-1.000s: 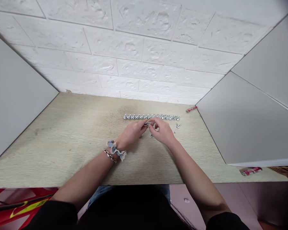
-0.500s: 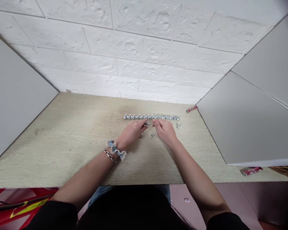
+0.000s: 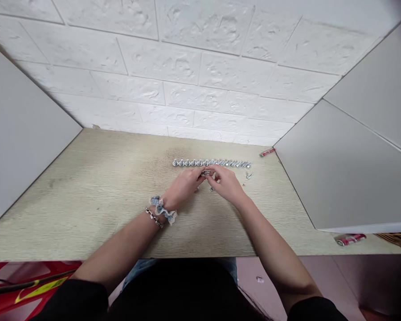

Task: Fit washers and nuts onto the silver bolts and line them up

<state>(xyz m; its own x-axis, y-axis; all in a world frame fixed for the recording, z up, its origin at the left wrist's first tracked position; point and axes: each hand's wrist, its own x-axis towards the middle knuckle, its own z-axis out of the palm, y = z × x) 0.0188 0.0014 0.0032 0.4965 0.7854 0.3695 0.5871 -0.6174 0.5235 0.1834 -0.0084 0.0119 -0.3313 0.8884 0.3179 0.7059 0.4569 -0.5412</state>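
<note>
Between my hands is a small metal screw (image 3: 206, 173), pinched at its left end by my left hand (image 3: 186, 182). The fingers of my right hand (image 3: 226, 182) close round its right end. Just beyond my fingers runs a row of several silver screws (image 3: 194, 163), heads down and side by side. One loose screw (image 3: 249, 176) lies right of my right hand. Below my fingers a small metal piece (image 3: 212, 189) rests on the table, and another (image 3: 197, 190) is partly hidden by my left hand.
A red battery (image 3: 267, 152) lies at the back right of the wooden table (image 3: 120, 178), against the grey panel (image 3: 347, 174). Another red battery (image 3: 351, 240) and a wicker item (image 3: 396, 240) are at the front right. A white brick-patterned wall (image 3: 180, 93) closes the back.
My right hand has moved left, and its fingers now meet the screw in my left hand. A tiny piece now shows on the table right of my right hand.
</note>
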